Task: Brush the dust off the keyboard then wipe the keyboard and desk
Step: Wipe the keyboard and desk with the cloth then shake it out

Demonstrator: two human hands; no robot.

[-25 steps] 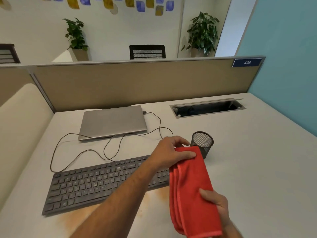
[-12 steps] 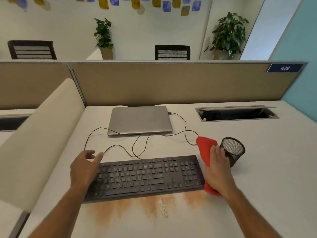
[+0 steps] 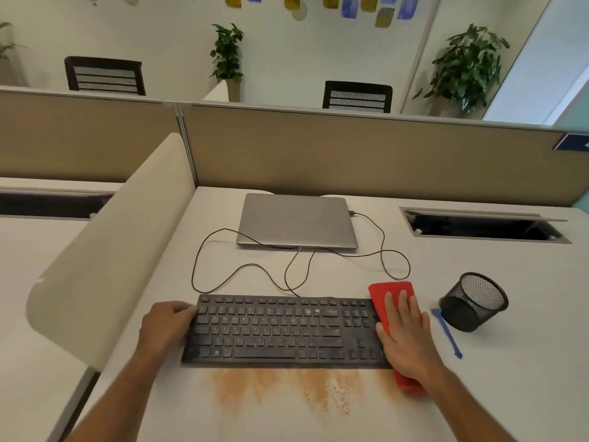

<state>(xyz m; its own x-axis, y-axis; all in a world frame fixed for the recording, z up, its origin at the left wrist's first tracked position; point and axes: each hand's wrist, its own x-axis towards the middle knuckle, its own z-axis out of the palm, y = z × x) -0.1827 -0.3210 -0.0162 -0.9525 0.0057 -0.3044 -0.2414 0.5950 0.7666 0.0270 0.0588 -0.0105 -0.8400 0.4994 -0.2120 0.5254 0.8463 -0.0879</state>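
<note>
A black keyboard (image 3: pixel 283 330) lies across the near middle of the white desk (image 3: pixel 510 378). My left hand (image 3: pixel 165 323) grips its left end, fingers curled over the edge. A folded red cloth (image 3: pixel 390 293) lies at the keyboard's right end, overlapping its right edge. My right hand (image 3: pixel 406 336) presses flat on the cloth with straight fingers. Orange-brown dust (image 3: pixel 287 390) is spread on the desk just in front of the keyboard. A blue brush (image 3: pixel 447 333) lies on the desk right of the cloth.
A black mesh pen cup (image 3: pixel 473 301) stands tilted beside the brush. A shut grey laptop (image 3: pixel 298 220) sits behind the keyboard, its black cable (image 3: pixel 242 269) looping between them. A cable hatch (image 3: pixel 484 224) is open at the back right. A beige partition (image 3: pixel 350 151) closes the desk's far edge.
My left hand left the cloth and took the keyboard's left end. My right hand laid the red cloth down and shifted it onto the keyboard's right edge. The camera moved closer and leftward.
</note>
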